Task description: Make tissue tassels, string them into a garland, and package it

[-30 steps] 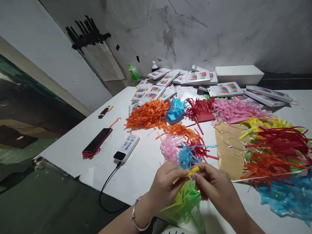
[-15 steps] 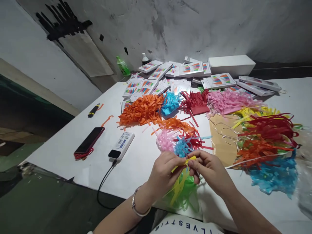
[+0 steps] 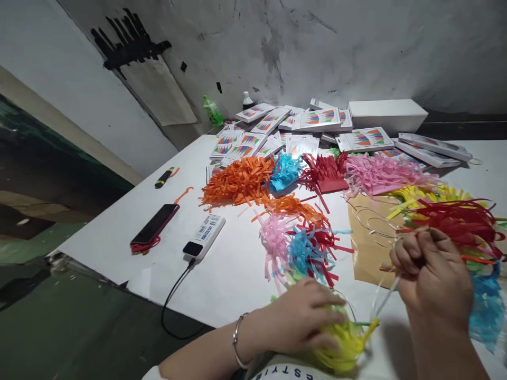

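My right hand [image 3: 433, 264] is raised over the right side of the table, its fingers closed on a thin white string [image 3: 382, 303]. The string runs down to a yellow paper tassel [image 3: 343, 345] at the table's front edge. My left hand [image 3: 311, 316], slightly blurred, lies over the yellow tassel with its fingers stretched out and apart. Just beyond it, pink [image 3: 275, 237], blue [image 3: 307, 250] and red tassels [image 3: 327, 237] lie in a row with orange strips behind them. Some green strips show beside my left hand, mostly covered.
Fringed bundles in orange [image 3: 240, 182], pink [image 3: 388, 174] and dark red [image 3: 455, 224] lie across the table. Printed flat boxes [image 3: 273, 124] are heaped at the back beside a white box [image 3: 386, 112]. A phone [image 3: 154, 227] and a cabled white device [image 3: 205, 236] lie left.
My right hand has moved up and right, drawing the string away from the tassel. My left hand has left its pinch on the yellow strip and moved down over the yellow tassel.
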Motion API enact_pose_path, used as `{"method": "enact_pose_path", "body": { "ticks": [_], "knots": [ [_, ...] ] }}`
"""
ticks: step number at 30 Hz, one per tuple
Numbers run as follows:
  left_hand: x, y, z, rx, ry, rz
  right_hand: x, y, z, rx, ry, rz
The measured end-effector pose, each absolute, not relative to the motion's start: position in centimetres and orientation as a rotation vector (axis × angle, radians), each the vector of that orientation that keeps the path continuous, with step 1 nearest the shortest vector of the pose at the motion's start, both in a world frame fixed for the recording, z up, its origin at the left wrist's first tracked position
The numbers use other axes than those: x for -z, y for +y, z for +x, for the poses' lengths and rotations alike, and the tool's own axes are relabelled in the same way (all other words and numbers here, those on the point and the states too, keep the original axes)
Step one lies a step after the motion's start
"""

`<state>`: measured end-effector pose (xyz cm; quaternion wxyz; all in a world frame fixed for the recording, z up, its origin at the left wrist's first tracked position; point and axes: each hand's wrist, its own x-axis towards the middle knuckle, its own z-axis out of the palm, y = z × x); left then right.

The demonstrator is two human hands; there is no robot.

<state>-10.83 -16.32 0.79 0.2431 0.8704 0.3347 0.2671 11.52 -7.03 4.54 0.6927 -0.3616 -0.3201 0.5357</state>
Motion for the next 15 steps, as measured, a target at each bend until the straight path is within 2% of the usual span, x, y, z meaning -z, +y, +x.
{"method": "enact_pose_path", "body": {
  "ticks": [3,5,8,12,15],
  "knots": [
    [-0.7,-13.5,-15.2,-0.943,1.322,2.234,-3.9,-7.6,11.8,-1.250,-0.738,-0.857],
    [-0.2,-11.4,-18.3,-0.952,1.483,2.025,-2.9,-8.3,11.3,-1.309,-0.801,-0.882],
    [0.3,-9.5,-21.2,-0.971,1.520,1.723,-1.3,-9.2,10.5,-1.345,-0.972,-0.952],
    [-0.6,-10.1,-21.3,-1.119,1.514,1.496,-0.5,-10.0,9.2,-1.287,-1.404,-1.079],
    [-1.4,-11.5,-19.3,-1.219,1.476,1.336,-1.5,-10.6,8.0,-1.141,-1.754,-0.911]
  ]
}}
